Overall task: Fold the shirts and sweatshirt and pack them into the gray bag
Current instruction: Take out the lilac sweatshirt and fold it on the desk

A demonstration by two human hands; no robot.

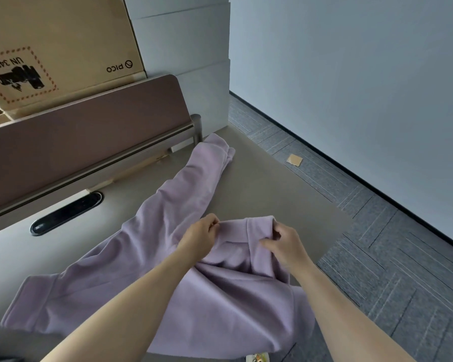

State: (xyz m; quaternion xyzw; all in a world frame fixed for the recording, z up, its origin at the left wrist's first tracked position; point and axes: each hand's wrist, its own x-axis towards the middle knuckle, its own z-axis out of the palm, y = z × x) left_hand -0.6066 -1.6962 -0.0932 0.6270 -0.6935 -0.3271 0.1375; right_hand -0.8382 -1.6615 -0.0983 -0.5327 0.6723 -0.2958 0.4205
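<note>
Both forearms reach in from six o'clock to the lilac sweatshirt [188, 291], spread across the desk [259, 184] with one sleeve running to twelve o'clock and the other to eight. Left hand [200, 237] pinches the ribbed hem edge; right hand [285, 245] grasps the same edge just beside it, lifting that part clear of the surface, probably to straighten it for a first fold. At eleven o'clock a cardboard box [63, 48] stands behind the desk divider [89, 131]; its contents are hidden. No gray bag shows here.
</note>
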